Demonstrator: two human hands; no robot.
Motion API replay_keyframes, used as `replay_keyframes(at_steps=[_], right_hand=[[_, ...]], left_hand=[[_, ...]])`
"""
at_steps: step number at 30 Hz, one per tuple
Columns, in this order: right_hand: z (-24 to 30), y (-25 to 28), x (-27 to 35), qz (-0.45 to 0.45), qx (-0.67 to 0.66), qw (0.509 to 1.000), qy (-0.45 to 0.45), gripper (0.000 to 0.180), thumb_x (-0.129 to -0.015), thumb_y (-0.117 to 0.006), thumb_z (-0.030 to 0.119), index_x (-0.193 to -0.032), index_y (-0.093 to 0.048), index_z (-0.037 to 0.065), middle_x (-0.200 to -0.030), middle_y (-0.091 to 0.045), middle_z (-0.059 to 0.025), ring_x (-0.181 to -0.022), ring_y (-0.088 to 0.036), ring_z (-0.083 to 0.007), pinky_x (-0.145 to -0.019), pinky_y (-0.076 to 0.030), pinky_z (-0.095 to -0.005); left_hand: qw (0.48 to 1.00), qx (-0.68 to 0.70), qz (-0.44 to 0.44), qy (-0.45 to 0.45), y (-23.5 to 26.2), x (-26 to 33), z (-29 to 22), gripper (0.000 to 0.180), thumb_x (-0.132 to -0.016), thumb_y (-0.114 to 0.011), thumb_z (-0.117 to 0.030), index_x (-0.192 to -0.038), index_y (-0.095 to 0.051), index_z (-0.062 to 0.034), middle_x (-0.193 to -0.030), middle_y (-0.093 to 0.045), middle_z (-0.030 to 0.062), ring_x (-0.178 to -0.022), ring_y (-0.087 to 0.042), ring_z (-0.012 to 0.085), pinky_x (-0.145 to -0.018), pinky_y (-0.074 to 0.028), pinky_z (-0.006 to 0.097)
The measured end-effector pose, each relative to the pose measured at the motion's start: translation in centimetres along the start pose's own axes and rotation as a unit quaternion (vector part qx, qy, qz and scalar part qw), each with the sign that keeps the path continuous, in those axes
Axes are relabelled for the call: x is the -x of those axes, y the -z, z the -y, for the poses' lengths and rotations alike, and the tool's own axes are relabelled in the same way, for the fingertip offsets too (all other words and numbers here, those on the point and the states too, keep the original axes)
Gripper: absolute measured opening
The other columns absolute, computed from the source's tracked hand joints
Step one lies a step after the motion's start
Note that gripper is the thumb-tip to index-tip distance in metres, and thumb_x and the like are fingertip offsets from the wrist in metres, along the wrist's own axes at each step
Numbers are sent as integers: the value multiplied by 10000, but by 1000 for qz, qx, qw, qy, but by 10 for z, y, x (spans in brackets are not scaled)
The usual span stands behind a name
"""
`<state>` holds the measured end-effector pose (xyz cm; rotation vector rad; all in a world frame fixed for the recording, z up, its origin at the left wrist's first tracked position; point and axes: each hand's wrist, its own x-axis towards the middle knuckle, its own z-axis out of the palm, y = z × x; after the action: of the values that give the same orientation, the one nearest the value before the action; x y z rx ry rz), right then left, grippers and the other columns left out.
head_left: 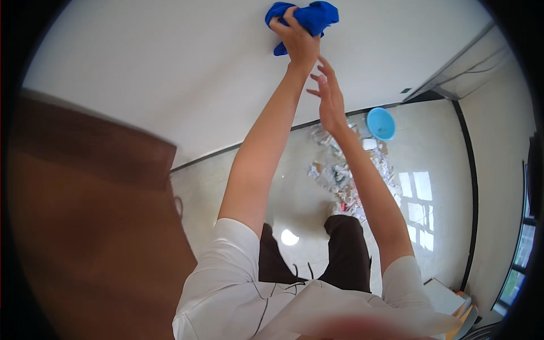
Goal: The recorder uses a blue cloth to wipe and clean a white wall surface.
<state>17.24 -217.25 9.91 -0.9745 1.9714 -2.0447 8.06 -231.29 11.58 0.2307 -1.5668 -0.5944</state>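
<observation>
My left hand (297,38) is stretched far forward and grips a crumpled blue cloth (309,17), pressing it against a white wall (187,73). My right hand (330,93) is raised just below and to the right of it, fingers spread, holding nothing and not touching the cloth. Both bare forearms rise from white short sleeves at the bottom of the view. My dark trousers show between the arms.
A brown wooden panel (85,226) fills the left side. On the glossy tiled floor (294,198) lie scattered paper scraps and debris (340,175) and a light blue basin (380,123). A dark baseboard (215,154) runs along the wall's foot. Stacked items (453,300) sit at lower right.
</observation>
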Motion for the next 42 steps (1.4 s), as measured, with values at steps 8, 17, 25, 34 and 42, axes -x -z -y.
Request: replay_keyframes(at_steps=[8, 17, 25, 34, 42], right_hand=[[-32, 72, 27, -59, 181, 980, 52, 460, -963, -489, 315, -1296, -441, 1, -1277, -462, -193, -1149, -476, -325, -959, -402, -399], [-105, 32, 90, 34, 219, 974, -44, 451, -930, -547, 317, -1237, -448, 1, -1234, -472, -191, -1136, -470, -333, -923, -434, -416], [-108, 1, 130, 145, 176, 968, -105, 453, -907, -585, 301, -1225, -448, 9, -1225, -461, -204, -1140, -477, -347, -917, -460, -410], [-148, 38, 160, -51, 186, 953, -235, 348, -899, -608, 225, -1135, -499, -8, -1115, -553, -175, -1056, -546, -291, -853, -475, -387], [-132, -1, 253, -45, 138, 935, -324, 283, -891, -615, 188, -1100, -530, 16, -1076, -567, -165, -999, -579, -292, -819, -497, -383]], left_hand=[[943, -203, 170, -203, -26, 27, 15, 325, -636, -660, -2, -925, -677, -150, -1000, -543, 118, -949, -513, 319, -763, -425, 402], [949, -312, 31, 24, 253, -37, 159, 621, -522, -797, -143, -1088, -554, -61, -1133, -467, 223, -1139, -415, 388, -961, -364, 481], [813, 29, -297, 500, 358, 36, 289, 78, -807, -498, -199, -790, -492, -123, -783, -536, 7, -720, -553, 171, -681, -481, 344], [874, -44, -360, 322, 12, 62, 86, 586, -737, -723, -108, -1145, -331, 47, -1029, -511, 163, -931, -544, 263, -869, -444, 421], [935, -110, 270, -200, -70, 70, 23, 292, -708, -624, -34, -966, -696, -151, -1016, -570, 99, -963, -530, 277, -768, -427, 404]])
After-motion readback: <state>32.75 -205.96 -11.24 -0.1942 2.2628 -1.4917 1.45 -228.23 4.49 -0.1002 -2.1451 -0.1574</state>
